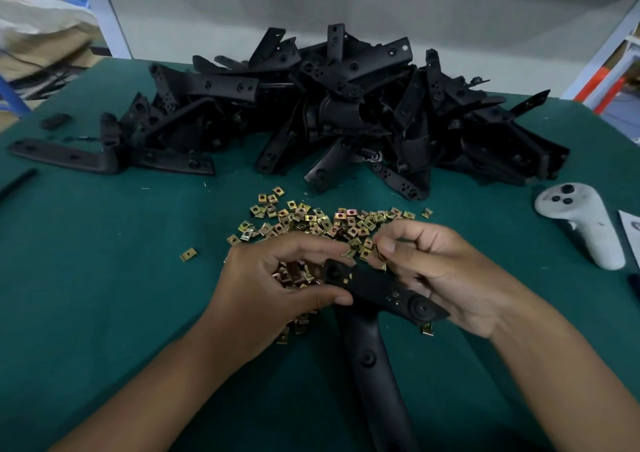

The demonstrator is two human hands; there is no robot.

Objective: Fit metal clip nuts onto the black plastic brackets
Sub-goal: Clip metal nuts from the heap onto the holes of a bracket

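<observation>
Black plastic, an L-shaped bracket (377, 289), sits nearest, gripped by both hands so its upper arm lies across the view, ready for a nut. Left hand (277, 285) curls around its left end, steadying it; right hand (446, 278) supports the right end while pinching a clip nut (380, 255) at the arm's edge, likely about to slide it on. Beyond, loose brass-coloured clip nuts (322, 219) lie scattered on the green table (104, 244), within easy reach. Farther off is the pile of brackets (346, 105); a white controller (581, 223) lies right.

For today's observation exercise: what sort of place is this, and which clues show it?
Probably a small factory assembly bench: a heap of identical black plastic brackets, loose metal clip nuts on a green-covered table, boxes and shelving behind.
</observation>
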